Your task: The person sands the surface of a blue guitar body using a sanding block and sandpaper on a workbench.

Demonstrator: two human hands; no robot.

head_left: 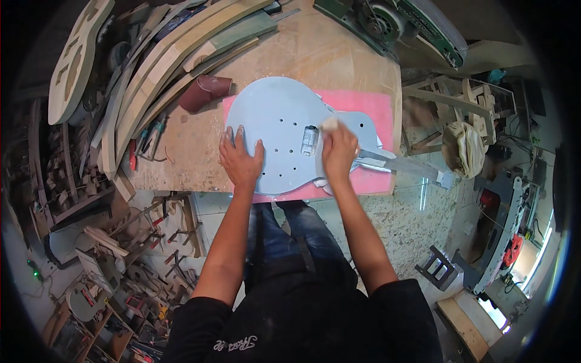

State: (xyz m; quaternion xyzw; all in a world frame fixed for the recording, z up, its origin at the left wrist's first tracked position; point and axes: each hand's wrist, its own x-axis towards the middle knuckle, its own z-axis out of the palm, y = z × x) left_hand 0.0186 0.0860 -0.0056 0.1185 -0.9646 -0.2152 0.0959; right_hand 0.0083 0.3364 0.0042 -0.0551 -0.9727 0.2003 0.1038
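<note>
A light grey electric guitar body (272, 109) lies flat, with several small holes and a rectangular cavity in its face. Its neck (411, 166) points right, wrapped in tape or paper. My left hand (242, 158) rests on the body's left edge, fingers spread and holding nothing. Over the right part of the body, beside the cavity, my right hand (341, 151) is closed round a small pale sanding pad (330, 124). The fingers partly hide the pad, so its exact make is unclear. A pink foam sheet (378, 109) lies under the guitar.
On the wooden bench (315, 54) a roll of brown-red sandpaper (206, 94) lies left of the guitar. Curved wood strips (175, 54) and an unfinished guitar body (78, 60) are at the far left. A green power tool (387, 27) stands far right. Clamps (154, 142) lie left.
</note>
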